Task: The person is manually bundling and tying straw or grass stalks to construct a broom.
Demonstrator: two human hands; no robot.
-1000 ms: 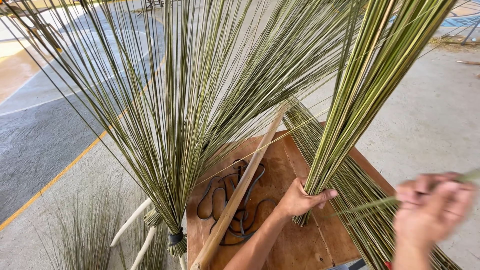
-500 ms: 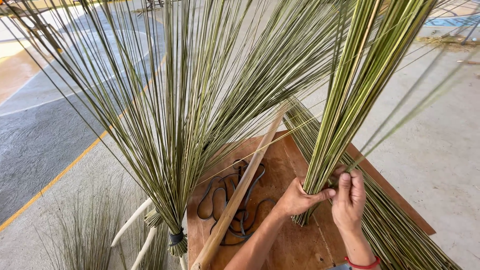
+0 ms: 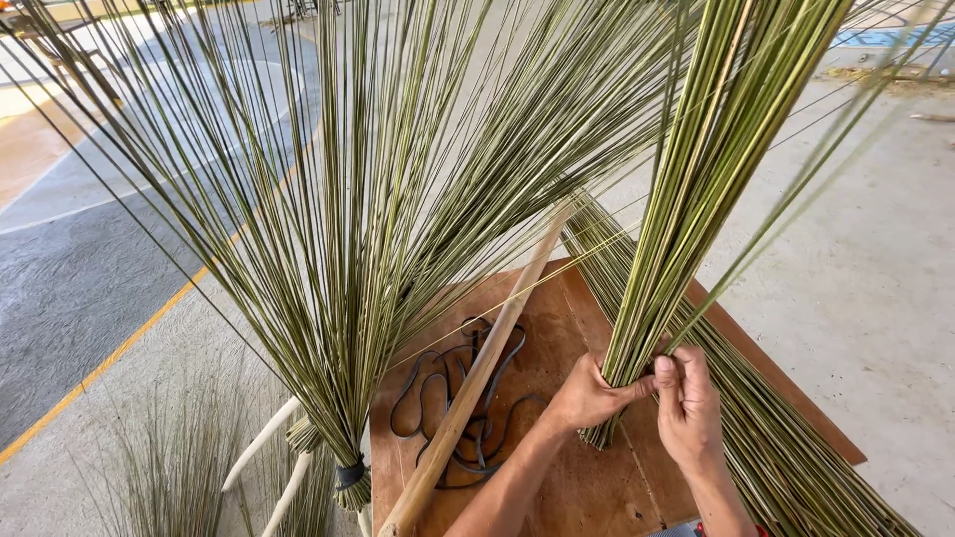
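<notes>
My left hand point(image 3: 587, 393) grips the base of an upright bundle of thin green sticks point(image 3: 696, 199), standing on a brown wooden table point(image 3: 597, 487). My right hand point(image 3: 684, 403) presses against the right side of that same bundle base, holding a few sticks to it. A long wooden pole point(image 3: 477, 373) lies slantwise on the table just left of my left hand. Beneath the pole lies a tangle of black rubber bands point(image 3: 453, 398).
A large tied bundle of sticks point(image 3: 348, 249) fans out at the left, bound with a dark band point(image 3: 348, 475). More loose sticks point(image 3: 786, 438) lie along the table's right side. White poles point(image 3: 264, 457) lean lower left. Concrete floor with a yellow line point(image 3: 109, 358) surrounds the table.
My right hand has come from the far right, carrying a few sticks, over to the bundle base beside my left hand. The left hand has stayed in place.
</notes>
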